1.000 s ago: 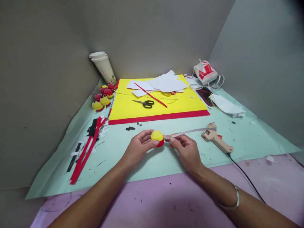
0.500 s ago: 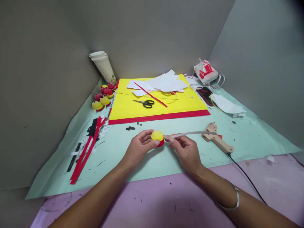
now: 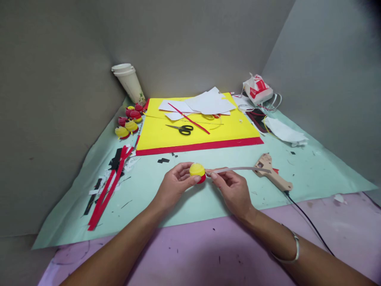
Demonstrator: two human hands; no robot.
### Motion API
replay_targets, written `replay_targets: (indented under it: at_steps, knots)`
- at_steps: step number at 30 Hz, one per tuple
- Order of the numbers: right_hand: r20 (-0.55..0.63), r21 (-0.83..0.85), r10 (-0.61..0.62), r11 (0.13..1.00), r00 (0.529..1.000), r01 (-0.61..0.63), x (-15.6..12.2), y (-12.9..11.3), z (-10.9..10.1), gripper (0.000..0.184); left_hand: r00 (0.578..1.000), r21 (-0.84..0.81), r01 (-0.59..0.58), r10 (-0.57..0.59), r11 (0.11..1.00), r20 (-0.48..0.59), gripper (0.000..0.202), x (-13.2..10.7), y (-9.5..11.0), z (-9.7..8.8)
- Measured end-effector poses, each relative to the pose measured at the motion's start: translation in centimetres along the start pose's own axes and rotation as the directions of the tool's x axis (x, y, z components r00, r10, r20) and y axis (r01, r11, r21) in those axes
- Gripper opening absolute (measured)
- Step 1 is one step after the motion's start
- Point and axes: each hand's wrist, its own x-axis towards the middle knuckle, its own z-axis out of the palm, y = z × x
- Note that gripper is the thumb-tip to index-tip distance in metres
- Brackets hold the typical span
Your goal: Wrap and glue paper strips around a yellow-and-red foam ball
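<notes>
My left hand is closed around a small round paper piece, yellow on top and red below, held just above the pale green sheet. My right hand pinches one end of a long white paper strip right beside that piece. The strip runs off to the right, its far end over the glue gun.
A yellow sheet on red card lies behind, with black scissors, a red strip and white paper scraps on it. Several yellow and red round pieces sit far left by a paper cup. Red and black strips lie left.
The far end of the white strip has dropped slightly toward the glue gun. Both hands stay almost where they were.
</notes>
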Motion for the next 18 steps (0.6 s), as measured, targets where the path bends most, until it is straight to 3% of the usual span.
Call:
replay_targets:
  at_steps: [6,11,18]
  knots:
    - [-0.007,-0.026,0.008,1.0,1.0,-0.008,-0.02,-0.12,0.01,0.015,1.0,-0.024,-0.005,0.005,1.0,-0.005,0.045,-0.08,0.02,0.12]
    - [-0.003,0.077,0.118,0.99,0.993,-0.117,0.21,0.05,0.07,0.019,0.999,-0.031,0.027,-0.026,0.999,0.023,0.045,-0.08,-0.05,0.05]
    - [-0.004,0.108,0.154,0.982,0.988,-0.153,0.38,-0.14,0.23,0.021,0.996,-0.061,0.059,-0.055,0.996,0.074,0.049,-0.27,0.41,-0.15]
